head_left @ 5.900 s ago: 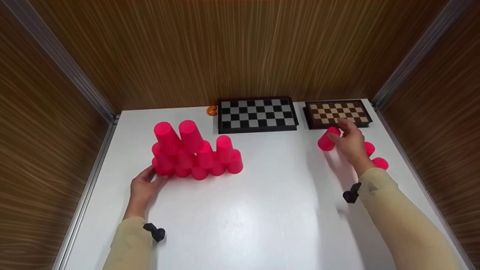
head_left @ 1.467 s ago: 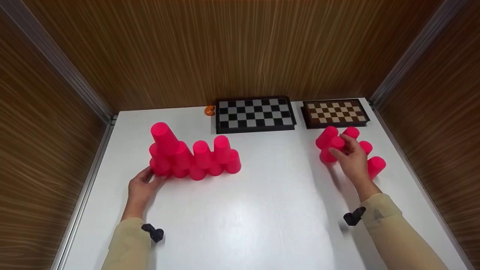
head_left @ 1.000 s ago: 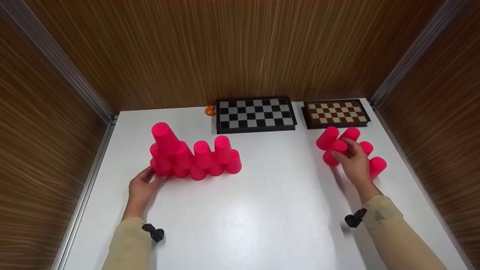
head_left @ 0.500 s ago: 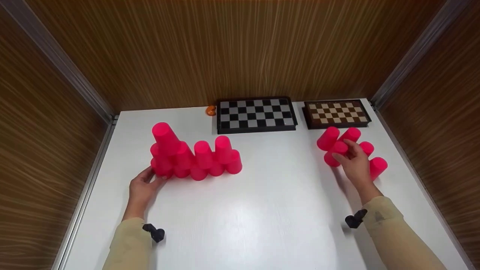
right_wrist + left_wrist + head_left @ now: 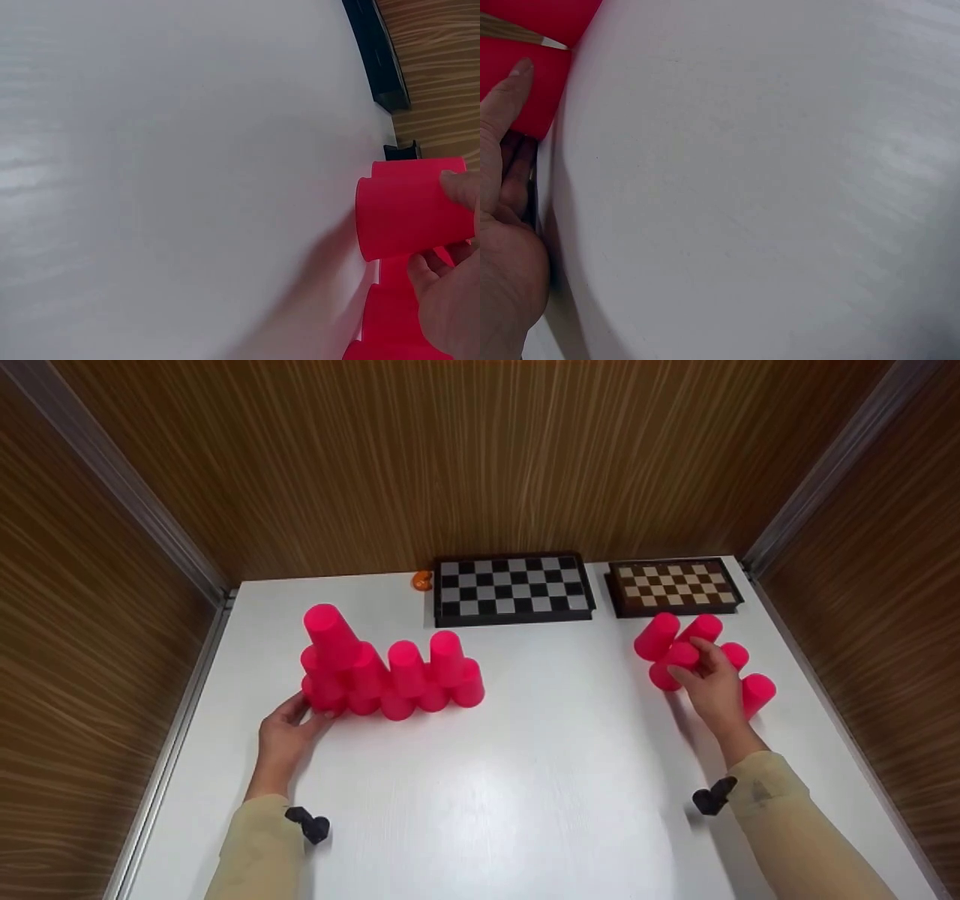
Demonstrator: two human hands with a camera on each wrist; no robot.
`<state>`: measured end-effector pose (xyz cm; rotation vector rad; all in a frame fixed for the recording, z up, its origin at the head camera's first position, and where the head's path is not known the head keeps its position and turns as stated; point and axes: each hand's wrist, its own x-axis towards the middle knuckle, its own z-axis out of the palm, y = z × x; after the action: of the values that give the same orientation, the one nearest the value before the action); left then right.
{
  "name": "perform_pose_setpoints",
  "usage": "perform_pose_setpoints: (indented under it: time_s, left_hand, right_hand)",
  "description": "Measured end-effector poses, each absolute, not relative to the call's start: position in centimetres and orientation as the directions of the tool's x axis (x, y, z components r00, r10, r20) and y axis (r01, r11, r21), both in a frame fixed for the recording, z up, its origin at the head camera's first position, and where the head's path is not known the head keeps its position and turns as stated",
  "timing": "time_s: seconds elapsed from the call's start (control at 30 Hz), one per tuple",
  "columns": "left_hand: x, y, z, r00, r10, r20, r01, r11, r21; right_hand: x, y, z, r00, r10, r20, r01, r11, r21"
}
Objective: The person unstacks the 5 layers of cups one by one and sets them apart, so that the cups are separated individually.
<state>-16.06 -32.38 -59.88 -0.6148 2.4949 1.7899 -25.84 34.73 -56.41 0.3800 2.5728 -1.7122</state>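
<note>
Upside-down pink plastic cups form a stepped stack on the table's left half. Several make the bottom row, several more the second row, and a single cup tops the left end. My left hand holds the leftmost bottom cup low down, its thumb on the cup's near side and the other fingers partly hidden behind. Over on the right, my right hand grips another pink cup between thumb and fingers. Several more upside-down cups stand around that hand, including one just behind the gripped cup.
A black-and-grey checkered board lies at the back of the white table. To its right is a smaller brown checkered board, close behind the right-hand cups. A small orange object sits beside the larger board. Wood-grain panels enclose the back and sides.
One of the stack's two top cups is gone since the oldest frame, and the right-hand group has grown. Lately my right hand shifted slightly rightward with its cup; my left hand stayed put.
</note>
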Motion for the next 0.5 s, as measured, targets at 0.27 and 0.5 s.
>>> perform_pose_setpoints:
  time_s: [0.27,0.5]
  left_hand:
    - [-16.1,-32.3,-59.9,-0.928,-0.302,-0.216,-0.3,0.267,0.916]
    - [-16.1,-32.3,-59.8,-0.93,-0.302,-0.208,-0.289,0.256,0.922]
  right_hand:
    - [-25.6,35.0,-55.7,-0.977,0.172,-0.124,0.182,0.383,-0.906]
    - [-25.6,34.4,-53.2,-0.985,0.163,-0.055,0.119,0.414,-0.903]
